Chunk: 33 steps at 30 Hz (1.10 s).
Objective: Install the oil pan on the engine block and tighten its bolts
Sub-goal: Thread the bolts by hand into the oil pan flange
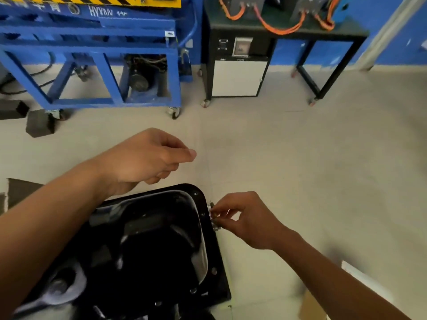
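One glossy black pressed-steel oil pan (150, 239) fills the lower left of the view, its flat flange running round a rounded middle, and a pale grey metal part (57, 289) shows at its near left edge; what the pan rests on is hidden. Two bare hands are over it. The right hand (245, 218) sits just off the pan's right flange and pinches small silvery metal bolts (213, 215) between thumb and fingertips, right against the flange edge; they are too blurred to count. The left hand (147, 158) hovers above the pan's far edge, apart from it, fingers curled toward the palm with the thumb lying along the forefinger, and whether it holds anything cannot be told. At least three small bright spots (214, 270) dot the near right flange, bolt heads or holes, unclear which. The pale tiled floor (300, 146) spreads beyond. On it stand one blue steel frame cart (111, 65) on casters, one black metal table (323, 54) carrying several orange cables (279, 28), and one white-fronted cabinet (238, 77) beside that table's left leg. Two dark grey blocks (40, 123) lie at the left near the cart, and one piece of brown cardboard (309, 306) lies at the lower right, against a blue wall (392, 38) at the back
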Available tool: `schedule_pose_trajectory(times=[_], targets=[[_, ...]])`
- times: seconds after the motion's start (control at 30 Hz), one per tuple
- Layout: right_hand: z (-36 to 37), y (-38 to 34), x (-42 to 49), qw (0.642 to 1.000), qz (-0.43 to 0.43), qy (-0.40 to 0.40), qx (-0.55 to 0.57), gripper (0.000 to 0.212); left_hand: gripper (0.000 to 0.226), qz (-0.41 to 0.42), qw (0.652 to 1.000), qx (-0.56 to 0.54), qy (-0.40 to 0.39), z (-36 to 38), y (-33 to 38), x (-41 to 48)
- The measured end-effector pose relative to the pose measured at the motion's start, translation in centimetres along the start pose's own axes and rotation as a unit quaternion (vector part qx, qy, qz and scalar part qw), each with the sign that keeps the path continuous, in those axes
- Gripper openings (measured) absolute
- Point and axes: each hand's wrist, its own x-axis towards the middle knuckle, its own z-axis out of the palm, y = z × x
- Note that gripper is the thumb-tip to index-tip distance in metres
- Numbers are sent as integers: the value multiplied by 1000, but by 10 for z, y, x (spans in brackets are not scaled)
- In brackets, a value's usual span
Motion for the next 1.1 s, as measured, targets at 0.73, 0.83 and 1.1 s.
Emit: schedule_pose_trajectory(times=[0.73,0.83,1.1], targets=[[36,4,-37,993,-18,-3,-113,12,18,55,991,-46,117,19,-19,-2],[37,-1,-34,985,-27,-10,-171,9,18,51,990,-41,122,20,-17,-2],[27,-11,-26,961,-43,-94,-256,26,17,44,990,-51,125,21,-15,-4]])
